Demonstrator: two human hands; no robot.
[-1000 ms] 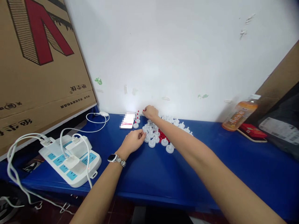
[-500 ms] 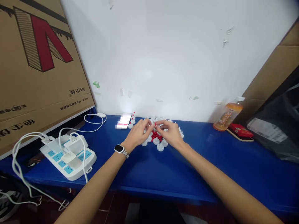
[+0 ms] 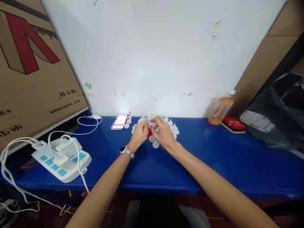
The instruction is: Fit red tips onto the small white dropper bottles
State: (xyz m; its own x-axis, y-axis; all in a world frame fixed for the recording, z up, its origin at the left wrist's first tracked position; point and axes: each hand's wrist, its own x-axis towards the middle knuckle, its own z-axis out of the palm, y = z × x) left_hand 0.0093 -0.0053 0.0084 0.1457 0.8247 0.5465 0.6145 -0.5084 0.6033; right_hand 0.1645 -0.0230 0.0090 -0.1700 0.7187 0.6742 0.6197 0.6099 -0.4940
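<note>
Several small white round plastic caps (image 3: 174,129) lie heaped on the blue table (image 3: 213,158) near the wall, with a cluster of small red pieces (image 3: 149,134) among them. My left hand (image 3: 139,133), with a watch on its wrist, and my right hand (image 3: 161,132) meet over the heap, fingers pinched together on a small white cap (image 3: 153,124) between them. A few caps with red tips (image 3: 128,119) stand apart to the left, next to a phone (image 3: 118,122).
A white power strip (image 3: 62,158) with plugs and white cables sits at the left. A large cardboard box (image 3: 35,72) leans at the far left. An orange drink bottle (image 3: 220,107), a red packet (image 3: 232,123) and a black bag (image 3: 277,117) are at the right.
My right hand drew back from the caps by the phone to the heap. Both hands now meet over it on a white cap. The view shifted right.
</note>
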